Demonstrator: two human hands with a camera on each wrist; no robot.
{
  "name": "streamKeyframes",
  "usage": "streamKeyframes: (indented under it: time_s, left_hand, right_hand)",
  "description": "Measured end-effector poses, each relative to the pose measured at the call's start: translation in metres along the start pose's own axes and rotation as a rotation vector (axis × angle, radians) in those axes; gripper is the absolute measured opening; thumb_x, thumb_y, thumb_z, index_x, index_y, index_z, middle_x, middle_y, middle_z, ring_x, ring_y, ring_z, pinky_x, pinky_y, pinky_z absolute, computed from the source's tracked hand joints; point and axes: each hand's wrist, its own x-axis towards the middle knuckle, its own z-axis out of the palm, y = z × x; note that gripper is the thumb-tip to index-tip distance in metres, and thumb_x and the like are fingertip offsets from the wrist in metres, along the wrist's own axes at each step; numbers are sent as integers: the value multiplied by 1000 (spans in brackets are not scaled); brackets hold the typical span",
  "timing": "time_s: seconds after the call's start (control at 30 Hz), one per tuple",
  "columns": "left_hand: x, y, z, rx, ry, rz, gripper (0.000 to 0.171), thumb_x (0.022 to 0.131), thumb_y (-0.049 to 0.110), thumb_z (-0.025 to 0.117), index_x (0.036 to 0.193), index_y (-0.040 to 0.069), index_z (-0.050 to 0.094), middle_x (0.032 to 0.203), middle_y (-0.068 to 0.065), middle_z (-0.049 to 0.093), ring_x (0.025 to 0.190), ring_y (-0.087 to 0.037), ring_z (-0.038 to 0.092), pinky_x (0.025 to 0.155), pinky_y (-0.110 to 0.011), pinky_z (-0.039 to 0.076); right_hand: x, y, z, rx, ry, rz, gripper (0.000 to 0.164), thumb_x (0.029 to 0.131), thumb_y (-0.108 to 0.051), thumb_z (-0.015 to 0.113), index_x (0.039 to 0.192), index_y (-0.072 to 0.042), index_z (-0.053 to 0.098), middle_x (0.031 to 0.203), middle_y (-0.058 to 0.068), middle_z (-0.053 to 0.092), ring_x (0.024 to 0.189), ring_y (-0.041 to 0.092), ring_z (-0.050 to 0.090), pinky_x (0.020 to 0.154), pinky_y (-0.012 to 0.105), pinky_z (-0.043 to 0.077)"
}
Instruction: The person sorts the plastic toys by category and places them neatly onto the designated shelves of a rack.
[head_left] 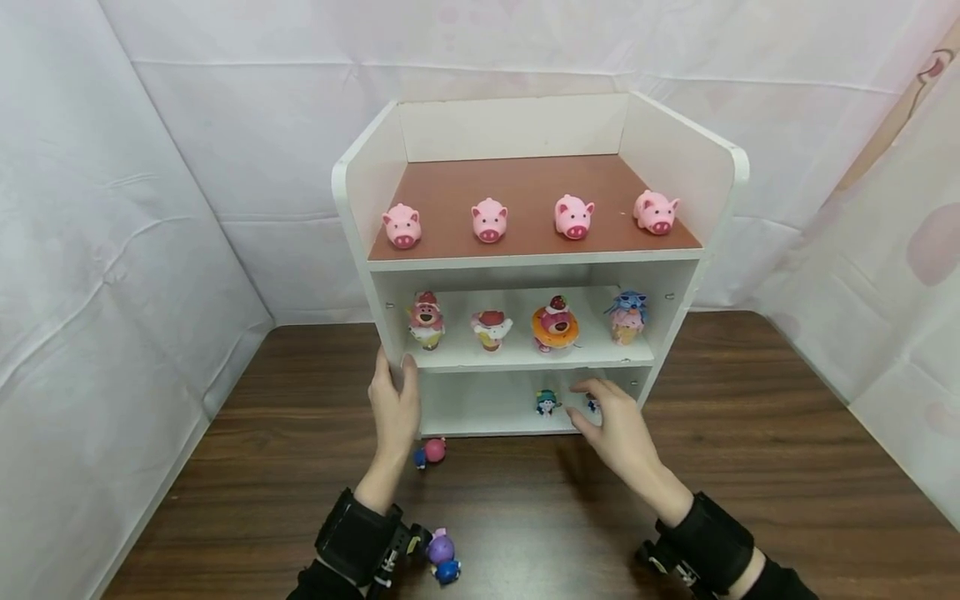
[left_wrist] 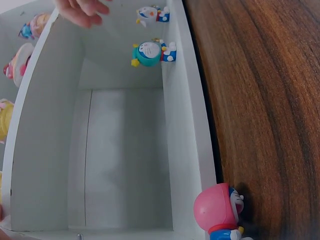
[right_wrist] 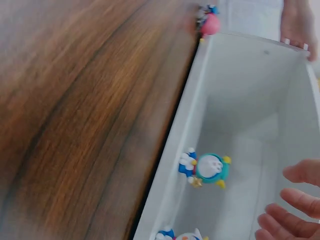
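A white shelf unit (head_left: 517,262) stands on the table. My left hand (head_left: 395,404) holds its left side panel, thumb by the front edge and fingers along the outside. My right hand (head_left: 618,425) hovers with parted fingers before the right part of the bottom shelf, nothing between them; its fingers also show in the right wrist view (right_wrist: 295,205). On that shelf sits a small cat figurine with a teal hood (right_wrist: 210,167). A white-and-blue figurine (left_wrist: 150,14) sits farther right, partly hidden by my right hand in the head view.
Pink pig figurines (head_left: 489,220) line the brown top. The middle shelf bears several figurines, among them a bear in an orange ring (head_left: 555,325). A pink-headed figurine (left_wrist: 216,207) lies by the unit's front left corner. A purple-and-blue figurine (head_left: 441,548) lies nearer, beside the left wrist.
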Motion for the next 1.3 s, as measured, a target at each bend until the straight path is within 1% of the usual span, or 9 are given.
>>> streamKeyframes:
  time_s: [0.2,0.37,0.43,0.53,0.63,0.73,0.97,1.2,1.3]
  left_hand:
    - [2,-19,2,7,5,6,41,91,9,44,129,-5,37,125,-22,46,115,-29,43,93,-47,35]
    - [2,-21,2,1,2,-2,41,91,7,43,130,-5,36,125,-22,46,115,-29,43,93,-47,35]
    - [2,-18,1,-4,-1,-9,41,91,5,44,129,-6,36,126,-23,45,116,-30,42,94,-47,34]
    - [1,-4,1,-8,-2,-13,40,90,1,42,128,-10,35,125,-27,44,116,-34,41,93,-49,33]
    - [-1,10,0,-6,-1,-12,40,89,-2,42,127,-13,34,124,-30,42,116,-37,40,94,-50,32]
    - [-2,16,0,4,-2,-15,40,89,-3,42,127,-14,34,125,-29,42,117,-36,40,94,-49,32]
    - [-2,16,-2,6,-3,-25,40,89,-2,43,127,-13,34,125,-29,42,116,-36,40,94,-49,32]
    - [-2,16,-2,8,0,-27,39,89,-2,43,126,-12,36,123,-29,44,114,-36,42,93,-49,34]
    - [-2,16,-2,9,3,-18,39,89,-2,43,126,-12,36,122,-29,45,113,-36,44,92,-49,35]
  right_hand:
    - [-6,6,-17,44,187,-4,16,73,-3,70,88,-3,63,83,10,62,76,23,59,62,38,49]
    - [-7,15,-30,57,305,54,11,75,-2,68,85,-3,64,81,7,64,73,19,60,61,28,50]
    - [-6,19,-35,88,351,85,9,76,-1,67,85,-1,64,81,7,64,70,13,60,60,20,49]
    - [-5,23,-43,133,424,121,9,77,-1,65,86,2,63,80,10,64,68,1,56,59,9,45]
    - [-2,25,-49,144,482,156,12,78,-3,65,88,4,62,80,13,64,68,-9,52,59,6,43]
    - [2,27,-52,123,509,190,18,79,-6,65,92,5,59,82,13,62,68,-10,50,58,4,40]
    - [12,29,-48,106,531,226,32,78,-9,66,103,5,53,91,13,60,74,5,53,59,6,40]
    - [24,33,-42,162,509,246,39,80,-11,64,114,3,51,98,17,61,73,-10,49,61,5,41]
    - [27,34,-39,171,501,260,37,82,-11,61,116,3,51,99,17,61,70,-9,52,59,3,40]
